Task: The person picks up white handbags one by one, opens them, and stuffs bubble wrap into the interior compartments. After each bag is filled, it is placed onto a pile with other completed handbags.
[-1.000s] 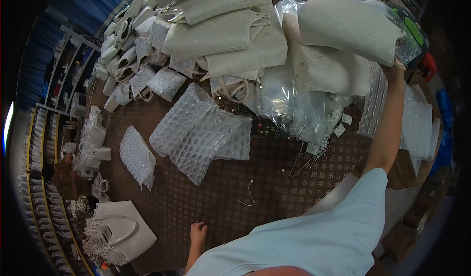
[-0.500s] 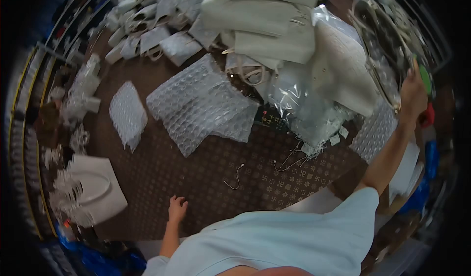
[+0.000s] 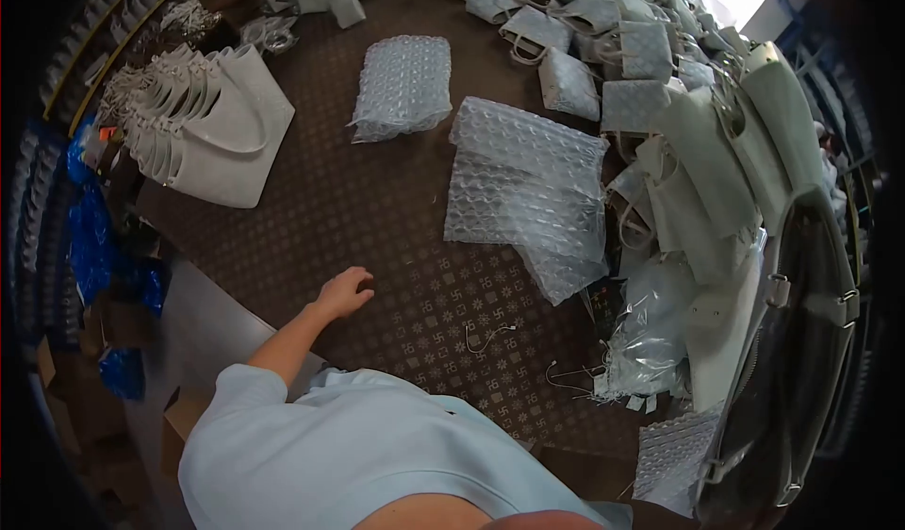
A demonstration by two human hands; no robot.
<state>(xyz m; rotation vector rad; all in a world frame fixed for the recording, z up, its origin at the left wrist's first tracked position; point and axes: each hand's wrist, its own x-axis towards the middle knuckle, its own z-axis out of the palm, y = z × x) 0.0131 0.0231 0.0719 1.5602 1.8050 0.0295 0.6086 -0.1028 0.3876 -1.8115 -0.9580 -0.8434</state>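
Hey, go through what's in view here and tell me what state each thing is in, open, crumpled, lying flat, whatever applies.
Large bag at right: gaping open, dark inside showing
Left hand: empty, fingers loosely curled
Cord: loose, curved
Large bubble wrap: spread out
Clear plastic: crumpled
White bags at left: bunched together

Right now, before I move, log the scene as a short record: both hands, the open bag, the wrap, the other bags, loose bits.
left hand: empty, fingers loosely bent, over the patterned cloth; contact unclear
right hand: not in view
open bag: right edge of view, dark interior showing
bubble wrap: spread on the cloth; smaller piece lies apart
other bags: row upper left; pile upper right
loose cord: on the cloth
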